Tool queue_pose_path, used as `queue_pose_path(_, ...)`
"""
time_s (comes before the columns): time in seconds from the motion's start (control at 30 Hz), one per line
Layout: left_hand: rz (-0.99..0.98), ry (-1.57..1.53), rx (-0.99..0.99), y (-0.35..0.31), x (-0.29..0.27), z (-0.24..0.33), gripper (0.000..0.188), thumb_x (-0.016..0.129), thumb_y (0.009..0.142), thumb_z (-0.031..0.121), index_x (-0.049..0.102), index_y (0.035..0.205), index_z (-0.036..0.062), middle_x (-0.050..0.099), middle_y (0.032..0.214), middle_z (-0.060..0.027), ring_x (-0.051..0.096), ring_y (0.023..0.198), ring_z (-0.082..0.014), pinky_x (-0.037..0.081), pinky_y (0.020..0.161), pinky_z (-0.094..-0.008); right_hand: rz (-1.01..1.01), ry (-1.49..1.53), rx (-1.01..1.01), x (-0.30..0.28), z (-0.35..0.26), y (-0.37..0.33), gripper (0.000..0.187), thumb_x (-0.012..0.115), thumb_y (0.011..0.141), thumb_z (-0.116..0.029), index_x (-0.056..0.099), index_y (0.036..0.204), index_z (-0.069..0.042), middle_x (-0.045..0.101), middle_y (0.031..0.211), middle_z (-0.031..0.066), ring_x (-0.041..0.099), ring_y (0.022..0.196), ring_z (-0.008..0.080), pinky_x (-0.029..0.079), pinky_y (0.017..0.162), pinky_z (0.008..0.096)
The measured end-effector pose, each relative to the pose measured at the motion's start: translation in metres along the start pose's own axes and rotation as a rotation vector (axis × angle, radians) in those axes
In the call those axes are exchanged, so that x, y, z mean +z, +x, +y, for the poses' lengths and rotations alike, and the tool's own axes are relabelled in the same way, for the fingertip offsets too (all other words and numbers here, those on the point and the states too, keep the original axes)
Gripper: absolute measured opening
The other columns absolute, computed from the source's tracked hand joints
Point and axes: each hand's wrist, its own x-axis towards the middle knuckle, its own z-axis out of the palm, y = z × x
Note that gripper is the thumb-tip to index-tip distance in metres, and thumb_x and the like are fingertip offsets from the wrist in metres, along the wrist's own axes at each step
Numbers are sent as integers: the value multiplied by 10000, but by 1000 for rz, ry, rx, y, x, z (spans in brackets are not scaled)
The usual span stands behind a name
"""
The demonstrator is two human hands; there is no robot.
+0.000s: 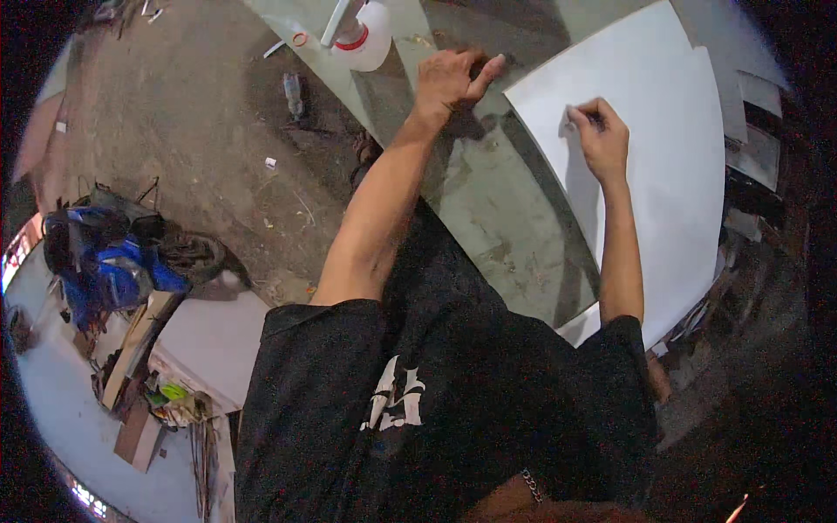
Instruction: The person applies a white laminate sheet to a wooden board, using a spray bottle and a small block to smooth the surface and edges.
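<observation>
The right hand (600,135) rests on a large white sheet (663,200) and is clenched around something small and dark, likely a pen or marker, though it is too small to tell for certain. The sheet lies on the right part of a greenish table (488,209), its long axis running from the far edge back toward the person's body, so the hand sits near the sheet's far left corner with most of the surface stretching down and to the right of it. The left hand (449,78) is pressed flat on the bare table just left of that corner, fingers spread, grasping nothing; its thumb points at the sheet's edge. The right hand is the nearer one to the sheet. Beyond the left hand stands a white plastic bottle (366,39) with a red band. More pale sheets (754,105) overlap at the right. A blue motorbike (109,257) stands on the concrete floor (192,105), well apart.
</observation>
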Motion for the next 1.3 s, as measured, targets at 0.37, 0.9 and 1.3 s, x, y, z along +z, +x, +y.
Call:
queue_pose_path(0.37,-5,-11,-25,0,7,-20,422,505,957,462,699,881,95,678,831,-179,644,821,-392,486,717,-480,79,121,-316,90,-62,-8,88,673,772,-25,614,836,-12,612,815,168,624,770,358,493,681,419)
queue_pose_path(0.9,-128,-48,157,11,6,-11,447,605,923,442,597,736,37,606,660,-114,546,575,-264,422,565,-375,1065,-265,509,36,53,-179,51,659,837,-87,673,885,-78,666,906,110,629,846,327,481,767,427)
queue_pose_path(1.3,-463,-471,69,4,-15,-11,263,592,987,203,540,1153,6,637,923,-106,572,775,-165,485,695,-322,1075,275,477,172,-107,-84,62,643,863,-36,660,923,-36,632,889,100,616,859,305,492,767,378)
